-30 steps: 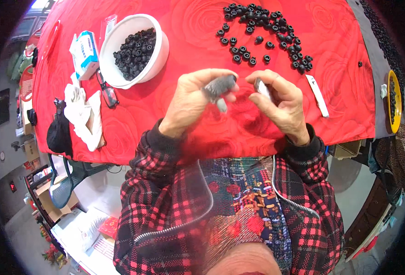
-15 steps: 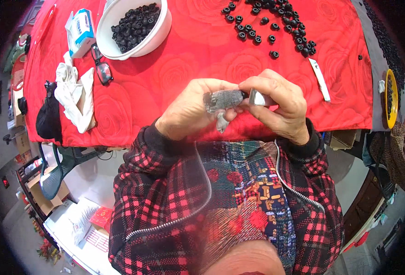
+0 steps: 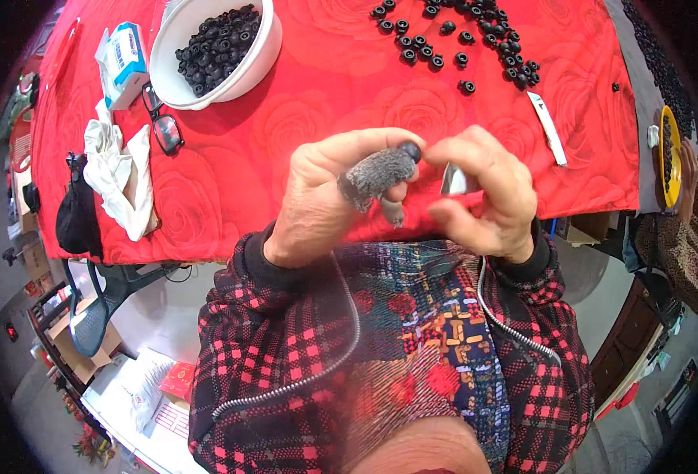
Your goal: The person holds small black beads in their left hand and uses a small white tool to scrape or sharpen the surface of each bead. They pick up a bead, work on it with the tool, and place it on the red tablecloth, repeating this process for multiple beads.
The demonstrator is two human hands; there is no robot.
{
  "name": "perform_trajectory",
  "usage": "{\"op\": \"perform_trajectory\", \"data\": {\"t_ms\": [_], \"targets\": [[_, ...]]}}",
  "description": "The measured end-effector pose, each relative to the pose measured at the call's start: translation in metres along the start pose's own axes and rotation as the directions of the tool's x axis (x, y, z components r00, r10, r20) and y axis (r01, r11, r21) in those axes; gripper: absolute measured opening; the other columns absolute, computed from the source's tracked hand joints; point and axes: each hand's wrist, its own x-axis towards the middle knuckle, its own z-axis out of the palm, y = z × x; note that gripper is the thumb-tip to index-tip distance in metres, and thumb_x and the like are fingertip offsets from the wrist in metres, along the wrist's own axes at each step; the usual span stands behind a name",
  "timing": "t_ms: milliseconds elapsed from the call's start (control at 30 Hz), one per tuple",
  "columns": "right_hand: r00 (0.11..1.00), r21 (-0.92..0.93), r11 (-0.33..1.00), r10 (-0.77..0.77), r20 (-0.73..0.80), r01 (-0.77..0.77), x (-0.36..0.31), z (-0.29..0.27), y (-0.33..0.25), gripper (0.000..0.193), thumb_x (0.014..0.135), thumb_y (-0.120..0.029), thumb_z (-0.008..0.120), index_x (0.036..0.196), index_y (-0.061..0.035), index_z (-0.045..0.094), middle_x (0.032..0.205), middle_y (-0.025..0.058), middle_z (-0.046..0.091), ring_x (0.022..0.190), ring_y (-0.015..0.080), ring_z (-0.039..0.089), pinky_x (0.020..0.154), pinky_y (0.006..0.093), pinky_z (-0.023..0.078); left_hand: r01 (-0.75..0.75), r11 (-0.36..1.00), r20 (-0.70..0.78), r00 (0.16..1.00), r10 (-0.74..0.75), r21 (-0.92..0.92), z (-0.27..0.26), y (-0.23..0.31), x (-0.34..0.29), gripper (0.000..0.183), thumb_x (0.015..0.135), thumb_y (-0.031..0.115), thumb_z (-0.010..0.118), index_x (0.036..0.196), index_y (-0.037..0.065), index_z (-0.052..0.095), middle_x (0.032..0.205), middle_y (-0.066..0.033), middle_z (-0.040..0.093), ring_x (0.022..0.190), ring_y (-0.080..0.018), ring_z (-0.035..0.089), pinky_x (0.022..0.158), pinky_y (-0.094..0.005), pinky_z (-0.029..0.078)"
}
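My left hand [image 3: 305, 193] pinches a small round black part [image 3: 410, 151] between thumb and fingertips. A grey textured cloth [image 3: 377, 178] is wrapped about the fingers of that hand, and a loose grey end hangs below. Close by on the right, my right hand [image 3: 503, 193] is curled round a small flat piece with a silvery, shiny face [image 3: 455, 180]; its exact kind is unclear. A short gap separates the right fingertips from the black part.
A white bowl [image 3: 268, 55] of black parts stands back left, beside a tissue pack [image 3: 124, 59], glasses [image 3: 167, 133], white cloth [image 3: 120, 174] and black cloth [image 3: 76, 213]. Loose black parts [image 3: 487, 39] lie back right, near a narrow white strip [image 3: 548, 130]. A yellow plate [image 3: 667, 189] sits far right.
My hands have drawn slightly apart, and the right fingers have come away from the black part. The black part now shows more plainly at my left fingertips.
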Motion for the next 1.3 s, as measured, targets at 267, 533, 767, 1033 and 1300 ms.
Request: {"op": "perform_trajectory", "data": {"t_ms": [267,533,767,1033,1300], "targets": [[0.986,-0.048,0.986,0.158,-0.049,-0.16,0.004,0.003,0.009,0.024,0.079,-0.001,0.06,0.103,0.0018,0.057,0.076,0.0109,0.052,0.061,0.021,0.052,0.053,0.0297,0.041,-0.131,0.968,0.04,0.991,0.126,0.213,-0.003,-0.002,0.006,0.028,0.088,0.011,0.057,0.111,-0.006,0.058,0.087,-0.0093,0.061,0.071,-0.0116,0.059,0.056,-0.024,0.051],[0.991,-0.024,0.991,0.13,-0.038,-0.131,0.005,0.006,0.017,0.023,0.081,-0.003,0.059,0.102,0.0031,0.057,0.077,0.0112,0.053,0.063,0.0206,0.052,0.056,0.0295,0.041,-0.107,0.964,0.007,0.994,0.108,0.244,-0.002,-0.002,0.008,0.029,0.088,0.011,0.058,0.111,-0.006,0.058,0.088,-0.009,0.062,0.07,-0.0119,0.059,0.055,-0.0259,0.052],[0.991,-0.029,0.991,0.129,0.02,-0.128,0.007,0.001,0.02,0.023,0.078,-0.003,0.06,0.1,0.0035,0.057,0.076,0.0115,0.054,0.065,0.0229,0.054,0.057,0.031,0.042,-0.074,0.965,-0.021,0.996,0.082,0.253,-0.004,-0.004,0.01,0.029,0.088,0.011,0.058,0.112,-0.006,0.058,0.087,-0.0101,0.062,0.069,-0.0123,0.058,0.053,-0.0269,0.052],[0.991,-0.038,0.991,0.127,0.039,-0.126,0.006,-0.001,0.025,0.025,0.075,-0.002,0.061,0.099,0.0031,0.056,0.076,0.0129,0.054,0.066,0.0265,0.055,0.058,0.0328,0.044,-0.032,0.966,-0.023,0.999,0.039,0.258,-0.007,-0.006,0.012,0.03,0.088,0.012,0.058,0.112,-0.006,0.058,0.086,-0.0106,0.063,0.068,-0.0128,0.059,0.051,-0.0272,0.053],[0.99,0.004,0.99,0.139,0.013,-0.139,0.004,0.002,0.026,0.021,0.077,-0.002,0.062,0.097,0.0028,0.057,0.076,0.0129,0.054,0.066,0.0265,0.056,0.058,0.0338,0.045,0.041,0.985,-0.021,0.999,-0.038,0.167,-0.012,-0.006,0.013,0.031,0.086,0.011,0.06,0.112,-0.006,0.057,0.087,-0.0108,0.062,0.067,-0.0135,0.059,0.05,-0.0278,0.053]]}}
